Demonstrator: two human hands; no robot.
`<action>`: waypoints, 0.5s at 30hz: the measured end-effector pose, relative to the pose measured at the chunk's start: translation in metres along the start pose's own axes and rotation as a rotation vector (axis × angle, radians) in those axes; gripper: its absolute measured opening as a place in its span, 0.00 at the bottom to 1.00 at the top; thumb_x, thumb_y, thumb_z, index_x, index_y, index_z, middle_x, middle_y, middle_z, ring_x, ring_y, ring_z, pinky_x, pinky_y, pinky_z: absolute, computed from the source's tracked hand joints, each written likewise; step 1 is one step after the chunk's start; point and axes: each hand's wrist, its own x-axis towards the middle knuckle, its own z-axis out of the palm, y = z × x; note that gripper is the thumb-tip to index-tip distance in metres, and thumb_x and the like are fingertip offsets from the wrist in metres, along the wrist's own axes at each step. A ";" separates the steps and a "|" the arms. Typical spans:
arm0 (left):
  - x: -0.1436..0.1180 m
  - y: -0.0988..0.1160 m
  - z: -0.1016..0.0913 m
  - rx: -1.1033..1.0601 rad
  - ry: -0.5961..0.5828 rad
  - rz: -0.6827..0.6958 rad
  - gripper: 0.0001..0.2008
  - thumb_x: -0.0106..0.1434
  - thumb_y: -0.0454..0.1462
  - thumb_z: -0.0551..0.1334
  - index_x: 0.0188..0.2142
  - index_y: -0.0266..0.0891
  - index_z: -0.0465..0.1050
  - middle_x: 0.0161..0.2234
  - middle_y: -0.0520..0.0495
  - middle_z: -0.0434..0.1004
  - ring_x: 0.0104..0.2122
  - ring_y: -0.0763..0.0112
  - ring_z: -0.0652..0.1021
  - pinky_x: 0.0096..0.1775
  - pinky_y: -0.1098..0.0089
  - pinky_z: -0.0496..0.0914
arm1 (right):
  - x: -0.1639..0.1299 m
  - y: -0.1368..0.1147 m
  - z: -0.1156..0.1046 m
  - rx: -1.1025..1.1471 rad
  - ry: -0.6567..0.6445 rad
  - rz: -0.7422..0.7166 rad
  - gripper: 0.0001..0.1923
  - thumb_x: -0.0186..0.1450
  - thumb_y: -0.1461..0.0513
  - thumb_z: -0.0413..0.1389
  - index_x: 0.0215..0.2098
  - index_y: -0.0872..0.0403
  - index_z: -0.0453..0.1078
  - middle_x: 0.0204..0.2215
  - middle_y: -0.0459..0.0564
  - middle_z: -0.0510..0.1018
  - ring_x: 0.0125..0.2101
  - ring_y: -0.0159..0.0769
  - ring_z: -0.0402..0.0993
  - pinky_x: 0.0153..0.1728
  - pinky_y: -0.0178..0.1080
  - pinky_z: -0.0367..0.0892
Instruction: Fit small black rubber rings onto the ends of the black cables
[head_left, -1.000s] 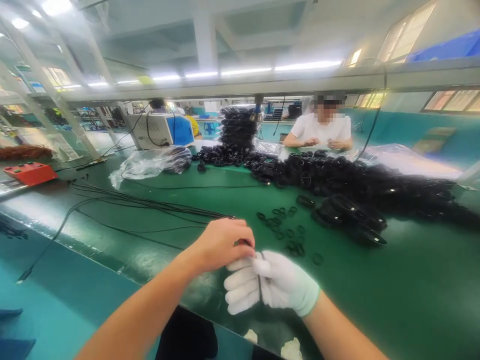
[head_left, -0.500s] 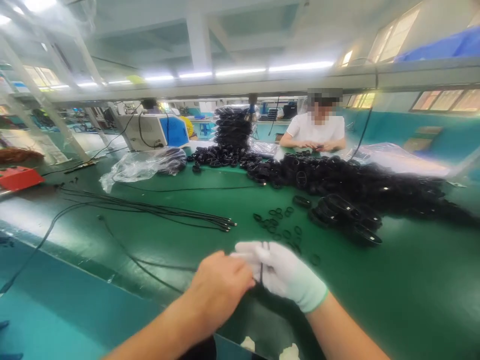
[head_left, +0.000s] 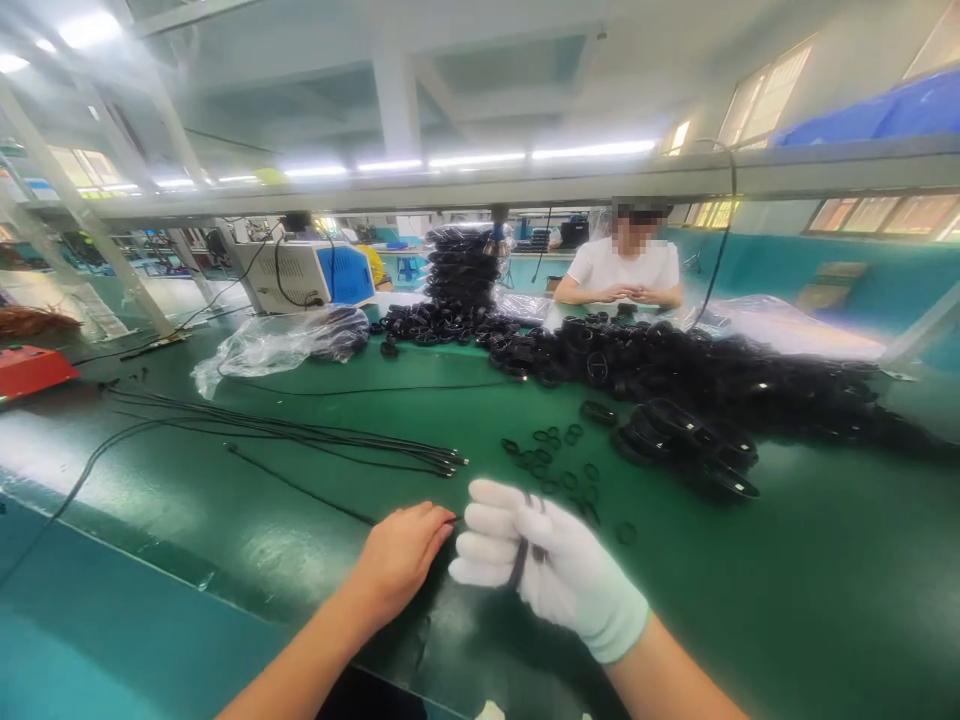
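Note:
My left hand (head_left: 405,558), bare, is closed on a thin black cable (head_left: 300,486) low over the green table. The cable runs out to the left along the tabletop, and a short dark end shows past my fingertips. Close by on the right, my right hand (head_left: 544,560) wears a white glove and is turned palm toward me with its fingers curled. A black band (head_left: 519,563) crosses its palm and passes between the fingers; the thumb hides part of it. Small black rings (head_left: 541,456) lie scattered just beyond the glove.
Several black cables (head_left: 360,436) stretch across the left of the green table (head_left: 832,560). A large heap of coiled black cables (head_left: 697,370) covers the back right. Behind are a clear plastic bag (head_left: 262,345), a white-and-blue machine (head_left: 300,272) and a seated person (head_left: 626,265).
My left hand has drawn left, away from the glove it was against. One cable strand now trails from it where two showed. The gloved fingers are more plainly in sight.

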 end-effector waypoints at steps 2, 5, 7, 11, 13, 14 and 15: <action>-0.014 0.010 0.005 0.196 0.009 0.033 0.14 0.67 0.35 0.47 0.33 0.40 0.70 0.31 0.48 0.74 0.30 0.67 0.72 0.33 0.67 0.61 | 0.003 -0.003 -0.001 -0.036 0.063 -0.059 0.21 0.57 0.56 0.62 0.45 0.55 0.67 0.35 0.50 0.75 0.34 0.38 0.73 0.44 0.51 0.64; -0.028 0.032 0.004 0.275 -0.027 0.165 0.11 0.65 0.33 0.49 0.31 0.39 0.68 0.30 0.49 0.74 0.27 0.69 0.72 0.31 0.67 0.59 | 0.005 0.002 -0.007 -0.103 0.164 -0.085 0.19 0.59 0.58 0.61 0.46 0.56 0.67 0.41 0.55 0.76 0.39 0.41 0.74 0.46 0.50 0.63; -0.028 0.041 -0.005 0.269 0.008 0.259 0.10 0.65 0.34 0.52 0.29 0.39 0.68 0.28 0.50 0.74 0.26 0.70 0.71 0.30 0.68 0.57 | 0.004 0.009 -0.011 -0.167 0.183 -0.029 0.18 0.61 0.60 0.60 0.47 0.59 0.66 0.42 0.58 0.76 0.40 0.41 0.74 0.45 0.47 0.64; -0.011 0.034 -0.036 0.106 0.062 0.365 0.09 0.60 0.43 0.61 0.28 0.40 0.72 0.28 0.52 0.73 0.30 0.71 0.71 0.34 0.69 0.59 | -0.003 0.019 -0.013 -0.166 -0.008 0.213 0.15 0.60 0.61 0.60 0.43 0.62 0.68 0.34 0.56 0.76 0.34 0.36 0.73 0.41 0.44 0.65; 0.000 0.025 -0.047 -0.113 -0.012 0.333 0.07 0.57 0.41 0.64 0.29 0.40 0.74 0.28 0.53 0.74 0.31 0.73 0.71 0.35 0.71 0.61 | -0.006 0.021 -0.009 -0.108 -0.093 0.330 0.16 0.59 0.59 0.61 0.41 0.62 0.68 0.31 0.54 0.75 0.32 0.36 0.73 0.41 0.46 0.64; 0.005 0.022 -0.048 -0.250 -0.062 0.301 0.06 0.56 0.40 0.66 0.29 0.39 0.74 0.29 0.53 0.74 0.30 0.74 0.72 0.35 0.73 0.63 | -0.007 0.022 -0.007 -0.088 -0.114 0.373 0.17 0.58 0.58 0.62 0.40 0.61 0.68 0.30 0.53 0.74 0.32 0.36 0.72 0.41 0.48 0.64; 0.009 0.019 -0.046 -0.389 -0.110 0.266 0.06 0.54 0.39 0.67 0.29 0.38 0.75 0.29 0.53 0.74 0.30 0.74 0.72 0.34 0.74 0.64 | -0.007 0.023 -0.005 -0.077 -0.132 0.406 0.18 0.57 0.56 0.62 0.40 0.61 0.68 0.30 0.52 0.74 0.31 0.37 0.72 0.41 0.49 0.64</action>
